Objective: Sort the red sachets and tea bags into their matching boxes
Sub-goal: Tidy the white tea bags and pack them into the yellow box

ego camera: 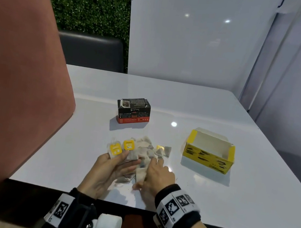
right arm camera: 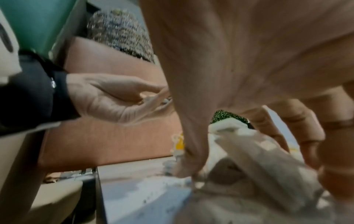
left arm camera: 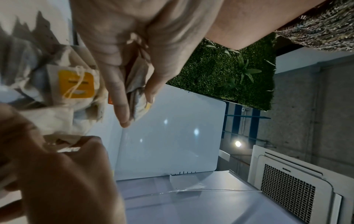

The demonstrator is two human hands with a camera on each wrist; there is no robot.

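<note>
The white table (ego camera: pixel 212 109) carries everything, the hands working at its near edge. Beyond the right hand (ego camera: pixel 157 176) and off to its right stands the yellow box (ego camera: pixel 207 157), open at the top; straight ahead of both hands, farther back, sits the black-and-red box (ego camera: pixel 133 111). Just in front of the fingers lies the heap of tea bags (ego camera: pixel 143 150), yellow tags showing. The left hand (ego camera: pixel 109 173) pinches several bags between thumb and fingers, while the right hand presses down on the heap, fingers curled around a bag. No red sachet can be made out.
</note>
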